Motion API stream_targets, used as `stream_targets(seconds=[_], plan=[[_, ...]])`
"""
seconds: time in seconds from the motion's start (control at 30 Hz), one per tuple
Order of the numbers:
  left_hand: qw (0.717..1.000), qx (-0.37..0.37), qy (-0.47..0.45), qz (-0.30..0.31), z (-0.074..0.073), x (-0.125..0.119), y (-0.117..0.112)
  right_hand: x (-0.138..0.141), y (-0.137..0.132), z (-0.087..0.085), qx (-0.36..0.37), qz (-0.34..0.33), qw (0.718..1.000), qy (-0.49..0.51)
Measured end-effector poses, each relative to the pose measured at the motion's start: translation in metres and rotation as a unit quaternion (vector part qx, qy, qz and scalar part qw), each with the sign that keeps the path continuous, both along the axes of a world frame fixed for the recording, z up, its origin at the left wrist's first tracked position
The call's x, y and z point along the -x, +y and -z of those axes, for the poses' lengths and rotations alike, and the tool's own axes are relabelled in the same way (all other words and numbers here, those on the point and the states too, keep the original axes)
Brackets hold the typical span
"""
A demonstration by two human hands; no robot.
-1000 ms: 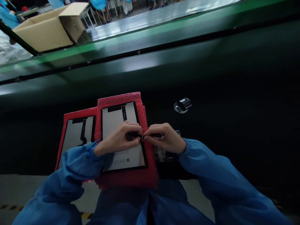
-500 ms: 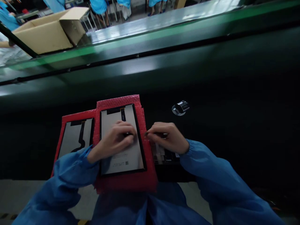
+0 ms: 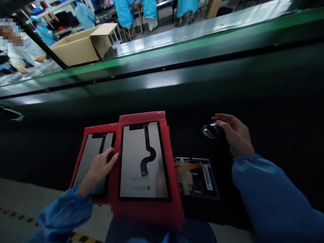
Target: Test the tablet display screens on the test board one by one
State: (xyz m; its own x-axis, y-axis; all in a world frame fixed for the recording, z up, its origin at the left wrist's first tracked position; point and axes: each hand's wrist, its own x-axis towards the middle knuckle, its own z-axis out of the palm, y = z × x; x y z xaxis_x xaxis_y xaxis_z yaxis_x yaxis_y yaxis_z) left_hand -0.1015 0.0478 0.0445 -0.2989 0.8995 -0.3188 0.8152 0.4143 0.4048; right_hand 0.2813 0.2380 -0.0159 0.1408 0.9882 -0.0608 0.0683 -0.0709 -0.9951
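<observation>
A grey display panel (image 3: 138,162) with a black wavy flex cable (image 3: 147,153) lies face down on a red bubble-wrap sheet (image 3: 162,209) in front of me. A second similar panel (image 3: 89,155) lies on red wrap to its left. My left hand (image 3: 100,168) rests with loosely curled fingers on the left edge of the middle stack, its thumb at the panel's rim. My right hand (image 3: 234,133) reaches out to the right, its fingers closed around a small shiny metal object (image 3: 209,130) on the dark table.
A dark board with tape and labels (image 3: 196,177) lies right of the red sheet. A green conveyor belt (image 3: 177,47) runs across behind the table. An open cardboard box (image 3: 81,47) and people in blue coats are beyond it.
Both hands left the middle of the panel, where they had pinched the flex cable. The cable now lies flat. My right hand moved right to the metal object; my left slid to the panel's left edge.
</observation>
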Motion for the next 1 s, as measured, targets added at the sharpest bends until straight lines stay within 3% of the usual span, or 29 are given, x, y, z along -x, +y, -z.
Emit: stream_targets(seconds=[0.1, 0.33, 0.43, 0.53, 0.57, 0.63, 0.7, 0.77, 0.87, 1.0], plan=[[0.996, -0.055, -0.064, -0.042, 0.004, -0.001, -0.002, 0.005, -0.001, 0.000, -0.011, 0.027, 1.000, 0.005], [0.969, -0.132, -0.199, -0.070, 0.008, -0.001, -0.012, 0.003, 0.003, 0.009, -0.025, 0.069, 0.997, 0.013], [0.955, -0.141, -0.223, -0.133, 0.002, 0.019, -0.026, 0.000, -0.001, 0.007, -0.082, 0.134, 0.987, -0.017], [0.951, -0.121, -0.213, -0.188, -0.005, 0.061, -0.043, 0.003, -0.014, -0.002, -0.164, 0.155, 0.970, -0.086], [0.953, -0.109, -0.205, -0.196, -0.006, 0.078, -0.047, 0.006, -0.020, -0.006, -0.183, 0.114, 0.970, -0.109], [0.959, -0.083, -0.187, -0.197, -0.005, 0.111, -0.053, 0.014, -0.033, -0.014, -0.197, -0.056, 0.966, -0.156], [0.966, -0.070, -0.155, -0.196, -0.003, 0.138, -0.055, 0.022, -0.044, -0.019, -0.195, -0.266, 0.921, -0.209], [0.972, -0.060, -0.119, -0.194, 0.001, 0.155, -0.054, 0.028, -0.051, -0.020, -0.193, -0.402, 0.860, -0.248], [0.980, -0.046, -0.063, -0.183, 0.002, 0.160, -0.052, 0.031, -0.055, -0.016, -0.192, -0.474, 0.811, -0.284], [0.978, -0.053, 0.083, -0.183, -0.015, 0.136, -0.046, 0.027, -0.056, -0.012, -0.155, -0.511, 0.784, -0.316]])
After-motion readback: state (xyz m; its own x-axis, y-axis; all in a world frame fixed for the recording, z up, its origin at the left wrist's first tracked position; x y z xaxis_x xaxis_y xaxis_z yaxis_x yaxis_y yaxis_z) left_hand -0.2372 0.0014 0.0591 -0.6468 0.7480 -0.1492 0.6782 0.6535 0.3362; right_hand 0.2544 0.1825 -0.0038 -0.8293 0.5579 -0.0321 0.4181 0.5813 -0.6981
